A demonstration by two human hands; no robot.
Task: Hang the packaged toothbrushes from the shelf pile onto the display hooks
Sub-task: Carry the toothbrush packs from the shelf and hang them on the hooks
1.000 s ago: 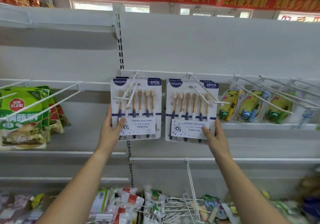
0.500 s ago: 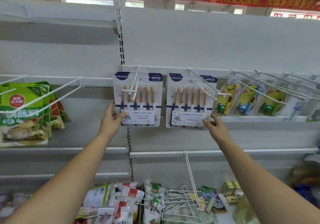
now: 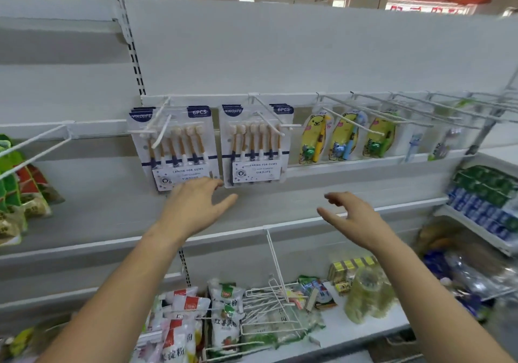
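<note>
Head view: left toothbrush packs (image 3: 176, 149) and right toothbrush packs (image 3: 256, 147) hanging side by side on display hooks (image 3: 159, 121); left hand (image 3: 193, 205) at the left packs' lower edge, fingers loosely spread; right hand (image 3: 353, 217) lower, apart from the packs, fingers spread.

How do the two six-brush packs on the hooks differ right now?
The left pack hangs askew, bottom further right; the right pack hangs nearly square. The left hand is at the left pack's lower edge; the right hand is clear of the right pack. Both are six-brush cards.

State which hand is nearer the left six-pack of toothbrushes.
Left. The left hand is just under the left six-pack, fingertips at its bottom edge; the right hand is farther right and lower.
</note>
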